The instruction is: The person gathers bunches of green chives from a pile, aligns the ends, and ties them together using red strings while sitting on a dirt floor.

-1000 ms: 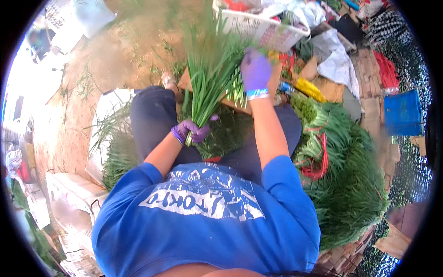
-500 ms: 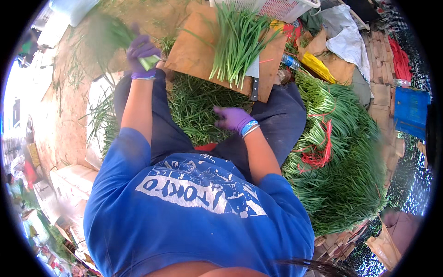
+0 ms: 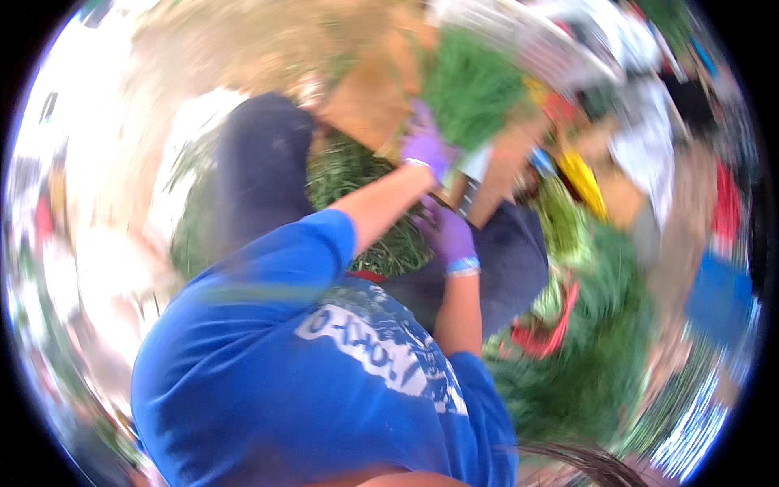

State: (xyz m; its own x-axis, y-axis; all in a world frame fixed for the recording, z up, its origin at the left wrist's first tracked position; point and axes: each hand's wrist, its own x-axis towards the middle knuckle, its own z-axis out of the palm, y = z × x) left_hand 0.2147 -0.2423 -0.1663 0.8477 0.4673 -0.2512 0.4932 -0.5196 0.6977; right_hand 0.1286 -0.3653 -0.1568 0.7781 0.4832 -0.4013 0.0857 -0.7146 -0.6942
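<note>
Both my hands wear purple gloves and are smeared by motion. My left hand (image 3: 426, 148) is at the board's near edge, against the stem ends of a pile of long green leafy stalks (image 3: 475, 85). Whether its fingers are closed round any stalks is too blurred to tell. Just below it is my right hand (image 3: 448, 234), its fingers partly hidden and blurred near the left wrist. A knife (image 3: 468, 195) with a dark handle and pale blade lies on the brown board (image 3: 369, 101), right of my left hand.
Loose green trimmings (image 3: 345, 174) lie between my legs. At my right are heaped green bundles (image 3: 592, 349) with a red tie (image 3: 544, 337). Beyond the board stands a white crate (image 3: 544, 40). Yellow packaging (image 3: 583, 185) and a blue container (image 3: 720, 296) are further right.
My left hand has swung from the far left, where it held a bunch of stalks, to the board. My right hand has shifted right, and the whole view has turned and blurred.
</note>
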